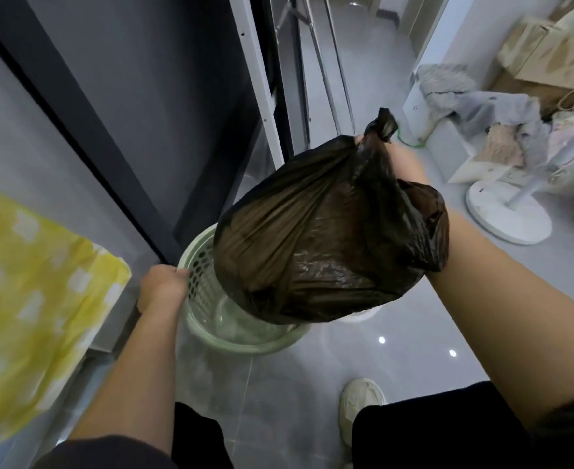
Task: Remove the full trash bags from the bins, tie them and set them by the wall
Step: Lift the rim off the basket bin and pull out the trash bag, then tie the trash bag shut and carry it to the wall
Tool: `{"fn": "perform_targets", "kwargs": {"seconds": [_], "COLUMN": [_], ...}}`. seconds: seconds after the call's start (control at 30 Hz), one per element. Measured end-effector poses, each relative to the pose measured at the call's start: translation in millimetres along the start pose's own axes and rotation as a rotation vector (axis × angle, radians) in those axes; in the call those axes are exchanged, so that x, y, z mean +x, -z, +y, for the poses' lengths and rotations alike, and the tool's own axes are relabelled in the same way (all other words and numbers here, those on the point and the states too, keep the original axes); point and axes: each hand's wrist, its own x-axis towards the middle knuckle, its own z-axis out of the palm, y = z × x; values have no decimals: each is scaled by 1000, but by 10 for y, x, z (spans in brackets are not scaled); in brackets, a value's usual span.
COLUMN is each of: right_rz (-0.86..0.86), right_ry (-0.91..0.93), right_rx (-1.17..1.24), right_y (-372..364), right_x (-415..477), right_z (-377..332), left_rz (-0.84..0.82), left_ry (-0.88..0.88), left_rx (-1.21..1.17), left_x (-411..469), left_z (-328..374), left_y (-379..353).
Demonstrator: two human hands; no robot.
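Bag [319, 231], knotted, hangs mid-frame in our right hand [397, 157]; our left hand [162, 287] grips the bin [197, 265] rim. Wall placement remains.

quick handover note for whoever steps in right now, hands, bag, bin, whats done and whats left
Left hand: gripping the rim of the green bin, steadying it on the floor.
Right hand: holding the black trash bag by its knotted neck, lifted above the bin.
Done: bag is out of the bin and its top looks tied.
Left: set the bag by the wall. No other bins show in this view.
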Motion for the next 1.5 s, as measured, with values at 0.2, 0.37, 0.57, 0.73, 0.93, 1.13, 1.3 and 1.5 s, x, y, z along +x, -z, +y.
{"fn": "perform_targets", "kwargs": {"seconds": [0.2,0.37,0.57,0.73,0.93,1.13,1.3,1.5], "right_rz": [133,170,271,347,341,307,356,343], "right_ry": [-12,-65,-110,-129,-282,-379,-338,-300], "right_rx": [-95,43,980,896,662,407,287,223], "right_y": [501,800,1080,1340,1604,1732,1539,1312], "right_x": [-186,-333,-395,-177,100,389,629,846], "right_z": [45,133,306,754,1619,2450,2864,3260], "left_rz": [228,202,192,270,190,96,-252,-208], "left_ry": [20,-110,-149,-287,-468,-895,-412,231], "left_rx": [240,311,456,558,818,907,752,156], "left_x": [-167,-431,-392,-542,-1057,-1409,-1082,-564], "left_z": [115,218,256,663,1455,1787,1404,920], "left_y": [-159,-420,-387,-596,-1315,-2221,-3179,-3731]}}
